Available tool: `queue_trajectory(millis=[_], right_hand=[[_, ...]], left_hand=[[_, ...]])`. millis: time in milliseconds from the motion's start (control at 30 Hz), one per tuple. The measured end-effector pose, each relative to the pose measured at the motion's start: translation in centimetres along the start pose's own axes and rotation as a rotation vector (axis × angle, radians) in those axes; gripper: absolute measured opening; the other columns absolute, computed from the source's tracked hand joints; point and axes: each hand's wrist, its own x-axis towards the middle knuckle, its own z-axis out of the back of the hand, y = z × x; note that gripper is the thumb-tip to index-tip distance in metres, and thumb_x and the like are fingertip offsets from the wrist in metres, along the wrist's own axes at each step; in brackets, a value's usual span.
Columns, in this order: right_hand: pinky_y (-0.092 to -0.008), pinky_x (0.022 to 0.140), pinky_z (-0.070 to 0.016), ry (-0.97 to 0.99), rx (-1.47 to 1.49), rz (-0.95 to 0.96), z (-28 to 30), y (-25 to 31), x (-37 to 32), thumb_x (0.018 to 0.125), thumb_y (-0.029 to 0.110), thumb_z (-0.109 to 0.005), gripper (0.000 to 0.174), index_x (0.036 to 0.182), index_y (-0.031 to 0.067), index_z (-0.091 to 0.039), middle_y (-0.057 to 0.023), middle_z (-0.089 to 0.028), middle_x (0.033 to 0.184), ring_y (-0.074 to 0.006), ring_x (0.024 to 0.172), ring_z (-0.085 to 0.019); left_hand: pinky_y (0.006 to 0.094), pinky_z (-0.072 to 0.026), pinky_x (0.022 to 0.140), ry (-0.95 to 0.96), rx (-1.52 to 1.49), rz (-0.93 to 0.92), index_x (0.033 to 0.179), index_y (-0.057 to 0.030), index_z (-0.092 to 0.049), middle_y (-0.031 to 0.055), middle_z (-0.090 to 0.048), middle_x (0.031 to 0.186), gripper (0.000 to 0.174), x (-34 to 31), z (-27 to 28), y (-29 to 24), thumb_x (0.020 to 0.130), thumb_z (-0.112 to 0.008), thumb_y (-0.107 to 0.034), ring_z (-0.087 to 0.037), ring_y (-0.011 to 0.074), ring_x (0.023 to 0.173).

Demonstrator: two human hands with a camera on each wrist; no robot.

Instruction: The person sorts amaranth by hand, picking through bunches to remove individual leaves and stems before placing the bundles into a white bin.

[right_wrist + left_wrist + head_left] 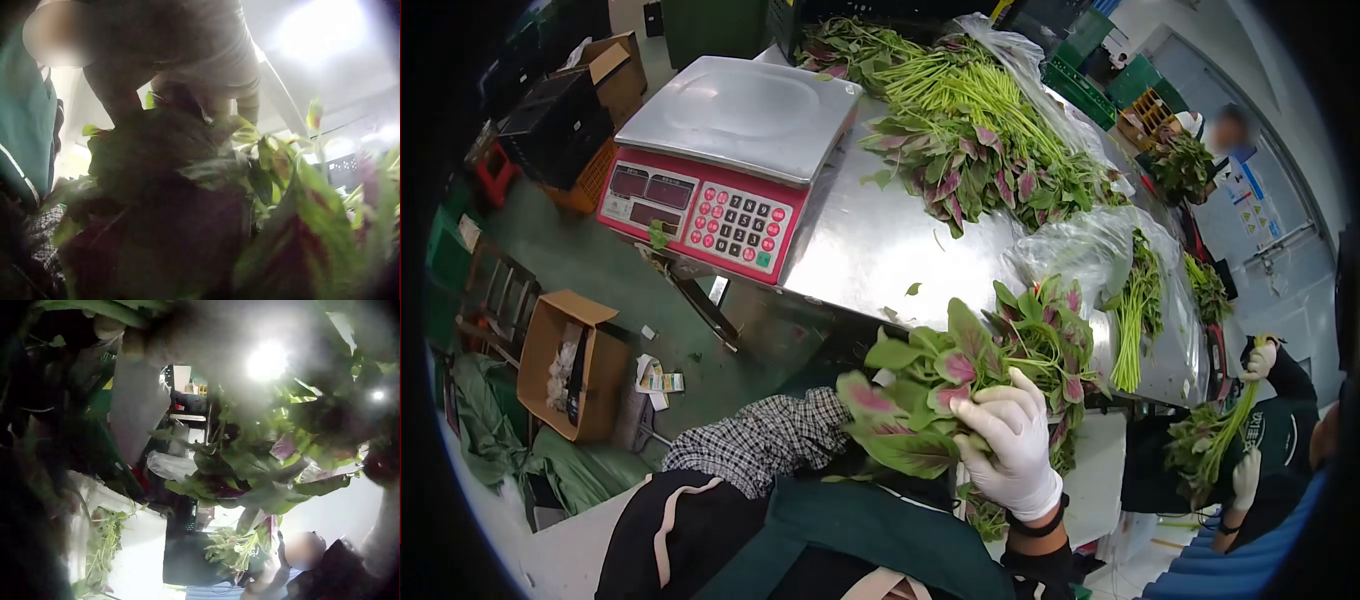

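In the head view the right hand (1010, 440), white-gloved, has its fingers curled on a bunch of green and purple leafy vegetables (920, 400) in front of the body. From the right wrist view, this hand (194, 56) is above dark, close leaves (169, 187), its fingers bent down into them. The left arm, in a checked sleeve (765, 440), reaches to the bunch's left side. Leaves or the dark background hide the left hand. The left wrist view shows blurred leaves (250, 469) and no clear left hand.
A red scale with a metal pan (740, 115) stands on the steel table (860, 265). Behind lies a large heap of leafy stems (990, 130), beside plastic bags (1070, 250). At right another person holds a bunch (1215, 440). An open carton (570, 365) is on the floor.
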Motion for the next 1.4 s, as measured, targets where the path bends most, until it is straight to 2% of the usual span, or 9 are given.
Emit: queue_trajectory(millis=[200, 400, 467, 533, 633, 667, 833, 1100, 1400], right_hand=[[-0.0464, 0.097, -0.0344, -0.002, -0.111, -0.089, 1.1, -0.3, -2.8, 0.065, 0.004, -0.067, 0.028, 0.091, 0.0136, -0.062, -0.0006, -0.055, 0.085, -0.0233, 0.093, -0.054], [-0.0457, 0.097, -0.0349, -0.05, -0.163, -0.184, 1.4, -1.1, -4.8, 0.065, 0.0, -0.065, 0.026, 0.087, 0.012, -0.06, -0.0023, -0.057, 0.091, -0.0248, 0.097, -0.053], [-0.046, 0.097, -0.0354, -0.075, -0.184, -0.222, 1.7, -1.6, -5.5, 0.065, -0.001, -0.064, 0.026, 0.087, 0.0114, -0.06, -0.0032, -0.057, 0.091, -0.0251, 0.097, -0.054], [-0.0468, 0.096, -0.0365, -0.112, -0.178, -0.263, 2.0, -1.8, -5.9, 0.065, -0.002, -0.063, 0.025, 0.087, 0.0099, -0.059, -0.0053, -0.057, 0.092, -0.0262, 0.096, -0.054], [-0.0477, 0.096, -0.0367, -0.193, -0.166, -0.316, 2.0, -2.6, -6.7, 0.066, -0.004, -0.061, 0.025, 0.087, 0.0088, -0.059, -0.0056, -0.057, 0.093, -0.0266, 0.096, -0.054], [-0.0448, 0.093, -0.0396, -0.198, -0.156, -0.32, 2.1, -3.0, -6.8, 0.069, -0.003, -0.061, 0.021, 0.088, 0.0062, -0.059, -0.0077, -0.057, 0.093, -0.0275, 0.095, -0.054], [-0.0359, 0.085, -0.0438, -0.324, 0.009, -0.445, 1.1, -4.7, -8.2, 0.077, 0.0, -0.06, 0.012, 0.089, 0.0022, -0.059, -0.0118, -0.057, 0.093, -0.0281, 0.091, -0.055], [-0.0349, 0.084, -0.0442, -0.376, 0.072, -0.497, 0.8, -5.3, -8.4, 0.077, 0.002, -0.061, 0.01, 0.088, 0.0024, -0.059, -0.0112, -0.058, 0.093, -0.0265, 0.092, -0.056], [-0.0362, 0.085, -0.0438, -0.385, 0.103, -0.495, 1.5, -4.6, -8.4, 0.07, -0.006, -0.055, 0.019, 0.087, 0.0009, -0.058, -0.0127, -0.058, 0.094, -0.0285, 0.092, -0.056]], left_hand=[[0.0361, -0.0404, 0.098, 0.099, -0.5, 0.086, 0.125, -0.0035, -0.045, 0.0088, -0.053, 0.121, 0.033, 0.1, 1.0, 1.5, 0.093, -0.045, -0.014, -0.056, 0.0224, 0.102], [0.0367, -0.04, 0.099, 0.045, -0.569, 0.116, 0.125, -0.0037, -0.045, 0.0086, -0.053, 0.122, 0.032, 0.5, 1.0, 1.6, 0.094, -0.044, -0.012, -0.055, 0.0226, 0.103], [0.0351, -0.0429, 0.094, -0.025, -0.226, -0.049, 0.122, -0.0026, -0.048, 0.0088, -0.056, 0.118, 0.032, 0.0, 0.1, 1.1, 0.092, -0.046, -0.013, -0.058, 0.0221, 0.097], [0.0321, -0.0458, 0.086, -0.006, 0.884, -0.101, 0.117, -0.0004, -0.054, 0.01, -0.06, 0.111, 0.032, 0.6, 0.6, 0.4, 0.089, -0.051, -0.018, -0.059, 0.0201, 0.095], [0.0306, -0.0467, 0.08, -0.101, 0.949, 0.088, 0.112, 0.001, -0.057, 0.0108, -0.063, 0.106, 0.032, -0.3, -1.7, -3.1, 0.087, -0.054, -0.019, -0.059, 0.0184, 0.093], [0.0309, -0.0467, 0.084, -0.053, 0.709, -0.123, 0.115, -0.0009, -0.055, 0.0108, -0.061, 0.11, 0.032, 0.1, 1.0, 0.6, 0.089, -0.052, -0.019, -0.059, 0.0199, 0.095], [0.0321, -0.0443, 0.095, 0.185, -0.69, -0.043, 0.129, -0.0007, -0.042, 0.0126, -0.049, 0.127, 0.039, -0.8, 0.4, 1.3, 0.094, -0.045, -0.018, -0.053, 0.0192, 0.11], [0.0329, -0.0385, 0.1, 0.081, 0.086, -0.041, 0.132, -0.0052, -0.041, 0.0121, -0.046, 0.131, 0.041, -0.5, 0.6, 0.8, 0.094, -0.045, -0.02, -0.047, 0.0198, 0.118], [0.0329, -0.0375, 0.101, 0.013, 0.31, -0.045, 0.132, -0.0054, -0.041, 0.0122, -0.045, 0.132, 0.041, -0.2, -0.6, -0.1, 0.094, -0.045, -0.02, -0.045, 0.0201, 0.119]])
